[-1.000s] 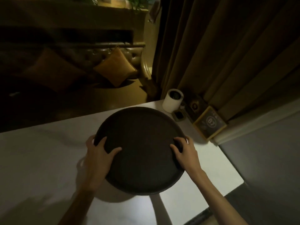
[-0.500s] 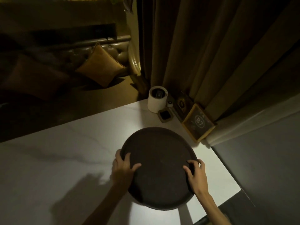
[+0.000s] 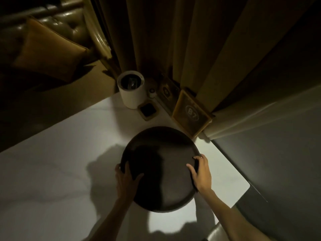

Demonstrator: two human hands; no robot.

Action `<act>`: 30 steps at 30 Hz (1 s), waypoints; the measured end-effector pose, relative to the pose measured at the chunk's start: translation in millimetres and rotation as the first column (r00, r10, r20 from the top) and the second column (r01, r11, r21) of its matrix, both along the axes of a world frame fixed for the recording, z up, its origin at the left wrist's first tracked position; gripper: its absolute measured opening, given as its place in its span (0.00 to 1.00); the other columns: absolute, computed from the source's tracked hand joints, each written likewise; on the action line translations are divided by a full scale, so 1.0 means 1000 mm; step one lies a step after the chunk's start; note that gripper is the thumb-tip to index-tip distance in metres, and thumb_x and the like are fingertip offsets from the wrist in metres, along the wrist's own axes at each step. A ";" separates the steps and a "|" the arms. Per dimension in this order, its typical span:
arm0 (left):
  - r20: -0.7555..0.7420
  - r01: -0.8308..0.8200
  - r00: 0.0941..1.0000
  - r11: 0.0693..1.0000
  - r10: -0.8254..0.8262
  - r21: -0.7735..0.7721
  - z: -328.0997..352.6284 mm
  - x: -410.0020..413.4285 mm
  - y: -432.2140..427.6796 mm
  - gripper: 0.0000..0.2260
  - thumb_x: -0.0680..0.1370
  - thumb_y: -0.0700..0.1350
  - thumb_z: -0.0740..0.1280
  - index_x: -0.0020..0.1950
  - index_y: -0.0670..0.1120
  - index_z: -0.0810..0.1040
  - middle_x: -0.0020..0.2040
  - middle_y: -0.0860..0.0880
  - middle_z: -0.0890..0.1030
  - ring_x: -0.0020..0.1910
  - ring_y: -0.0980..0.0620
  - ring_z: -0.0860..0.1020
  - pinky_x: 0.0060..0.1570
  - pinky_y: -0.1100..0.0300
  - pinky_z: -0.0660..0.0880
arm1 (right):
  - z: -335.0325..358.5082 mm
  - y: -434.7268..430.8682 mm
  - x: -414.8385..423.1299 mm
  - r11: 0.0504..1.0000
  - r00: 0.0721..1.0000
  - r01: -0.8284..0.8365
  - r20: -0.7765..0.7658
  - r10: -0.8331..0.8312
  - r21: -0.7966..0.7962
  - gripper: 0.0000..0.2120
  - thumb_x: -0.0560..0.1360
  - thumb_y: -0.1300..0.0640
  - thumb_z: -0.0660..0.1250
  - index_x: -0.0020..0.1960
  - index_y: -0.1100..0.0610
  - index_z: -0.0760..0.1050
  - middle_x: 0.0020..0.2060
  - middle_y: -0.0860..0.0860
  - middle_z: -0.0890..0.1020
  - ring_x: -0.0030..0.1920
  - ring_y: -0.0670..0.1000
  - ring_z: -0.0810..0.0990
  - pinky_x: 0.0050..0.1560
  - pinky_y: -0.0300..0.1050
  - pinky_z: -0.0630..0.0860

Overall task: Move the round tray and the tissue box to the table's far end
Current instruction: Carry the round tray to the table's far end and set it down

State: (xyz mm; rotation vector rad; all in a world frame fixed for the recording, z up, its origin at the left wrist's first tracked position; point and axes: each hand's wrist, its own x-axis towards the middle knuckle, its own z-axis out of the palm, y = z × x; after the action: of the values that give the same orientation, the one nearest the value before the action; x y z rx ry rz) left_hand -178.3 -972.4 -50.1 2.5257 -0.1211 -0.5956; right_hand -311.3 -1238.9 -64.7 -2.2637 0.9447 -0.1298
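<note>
Both hands are closed on the round tray [image 3: 161,168], one at either side. The left hand [image 3: 125,180] has its grip on the near-left rim, thumb lying flat on the dark upper face and fingers curled out of sight under the edge. The right hand [image 3: 201,173] clasps the near-right rim the same way, thumb on top and fingertips hooked over the edge. So the tray sits between the two grips, most of its round face reaching away from the hands toward the curtain, only a small arc of it on the near side of the wrists. It casts a shadow on the pale desk [image 3: 60,162] to the left and below; whether its underside touches the surface or is just off it, I cannot tell in this dim light. The tray's far edge comes near a framed sign [image 3: 191,113] marked B7, which leans at the far right corner of the desk. Left of the sign lies a small square dish [image 3: 148,110], and behind that stands a white cylinder [image 3: 131,90] with a dark open top. Heavy curtains [image 3: 173,40] hang behind these things, and a sofa with a cushion [image 3: 46,53] shows at far left.
</note>
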 end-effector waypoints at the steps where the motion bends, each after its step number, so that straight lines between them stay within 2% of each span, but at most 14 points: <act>1: -0.008 0.003 1.000 1.000 -0.003 0.002 -0.004 0.005 0.001 0.40 0.70 0.57 0.74 0.76 0.47 0.59 0.72 0.42 0.56 0.66 0.34 0.66 0.57 0.41 0.75 | -0.003 0.001 0.005 1.000 1.000 0.000 -0.009 0.000 -0.011 0.18 0.78 0.44 0.64 0.62 0.52 0.70 0.66 0.52 0.71 0.62 0.54 0.73 0.59 0.53 0.78; 5: -0.048 0.008 0.999 0.999 -0.006 0.038 -0.022 0.018 0.010 0.38 0.71 0.56 0.73 0.76 0.48 0.59 0.73 0.40 0.55 0.66 0.33 0.63 0.57 0.38 0.73 | -0.020 0.009 0.019 0.998 0.999 -0.006 -0.049 0.003 -0.063 0.19 0.79 0.45 0.63 0.65 0.53 0.69 0.65 0.54 0.73 0.62 0.56 0.75 0.62 0.53 0.75; 8: -0.057 -0.006 0.998 0.997 0.010 0.083 -0.029 0.019 0.022 0.38 0.73 0.54 0.72 0.77 0.51 0.55 0.74 0.40 0.54 0.64 0.31 0.64 0.54 0.38 0.74 | -0.030 0.026 0.022 0.999 0.995 -0.009 -0.097 0.005 -0.035 0.21 0.79 0.45 0.61 0.70 0.50 0.66 0.68 0.53 0.72 0.65 0.55 0.73 0.67 0.54 0.71; 10: -0.035 -0.053 0.998 0.998 0.055 0.045 -0.030 0.019 0.029 0.39 0.73 0.49 0.72 0.78 0.50 0.53 0.73 0.40 0.57 0.62 0.32 0.65 0.53 0.39 0.73 | -0.031 0.036 0.021 1.000 0.992 0.024 -0.126 -0.026 -0.012 0.24 0.79 0.45 0.61 0.73 0.50 0.63 0.70 0.53 0.71 0.66 0.56 0.71 0.68 0.55 0.69; 13: -0.059 -0.258 0.965 0.964 0.254 -0.060 -0.031 0.018 0.038 0.36 0.73 0.43 0.72 0.75 0.44 0.56 0.65 0.36 0.65 0.56 0.33 0.72 0.54 0.40 0.75 | -0.031 0.043 0.015 0.970 0.950 0.243 -0.200 -0.240 -0.013 0.26 0.77 0.46 0.66 0.72 0.50 0.64 0.65 0.56 0.75 0.63 0.61 0.73 0.64 0.62 0.71; 16: -0.081 -0.299 0.949 0.952 0.303 0.060 -0.032 0.016 0.037 0.27 0.72 0.44 0.73 0.65 0.38 0.65 0.58 0.36 0.70 0.51 0.32 0.75 0.51 0.41 0.76 | -0.028 0.050 0.012 0.896 0.819 0.444 -0.395 -0.417 -0.025 0.26 0.75 0.41 0.66 0.71 0.44 0.65 0.61 0.58 0.76 0.64 0.64 0.70 0.65 0.65 0.63; 19: -0.072 -0.290 0.949 0.940 0.307 0.180 -0.035 0.016 0.028 0.29 0.69 0.45 0.76 0.64 0.37 0.68 0.56 0.34 0.73 0.54 0.32 0.75 0.51 0.41 0.74 | -0.030 0.055 0.011 0.899 0.804 0.436 -0.433 -0.408 -0.038 0.27 0.76 0.39 0.64 0.72 0.40 0.63 0.62 0.57 0.77 0.66 0.63 0.67 0.68 0.67 0.60; 23: -0.043 -0.305 0.947 0.931 0.319 0.200 -0.039 0.021 0.025 0.33 0.67 0.45 0.77 0.67 0.39 0.68 0.62 0.35 0.72 0.62 0.34 0.70 0.58 0.41 0.68 | -0.032 0.052 0.015 0.939 0.815 0.329 -0.473 -0.335 -0.099 0.25 0.78 0.41 0.60 0.74 0.43 0.63 0.64 0.56 0.75 0.68 0.62 0.65 0.70 0.73 0.49; 27: -0.063 -0.192 0.976 0.958 0.210 0.213 -0.040 0.030 0.029 0.36 0.70 0.53 0.74 0.72 0.45 0.62 0.69 0.41 0.67 0.68 0.38 0.63 0.60 0.38 0.63 | -0.032 0.045 0.023 0.943 0.831 0.312 -0.448 -0.328 -0.113 0.26 0.78 0.42 0.60 0.74 0.43 0.61 0.63 0.59 0.70 0.65 0.63 0.65 0.67 0.77 0.56; 30: -0.142 -0.086 0.983 0.979 0.113 0.187 -0.041 0.034 0.029 0.43 0.70 0.58 0.72 0.77 0.50 0.51 0.74 0.42 0.58 0.74 0.37 0.53 0.64 0.31 0.60 | -0.033 0.040 0.030 0.936 0.811 0.326 -0.467 -0.351 -0.137 0.26 0.78 0.41 0.60 0.74 0.40 0.59 0.68 0.57 0.65 0.69 0.62 0.61 0.65 0.79 0.58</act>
State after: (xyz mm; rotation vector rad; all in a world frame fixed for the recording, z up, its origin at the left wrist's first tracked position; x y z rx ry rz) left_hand -144.0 -943.0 -90.6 2.6290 0.1203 -0.7868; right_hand -281.8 -1198.9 -97.9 -2.1889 1.6278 0.2829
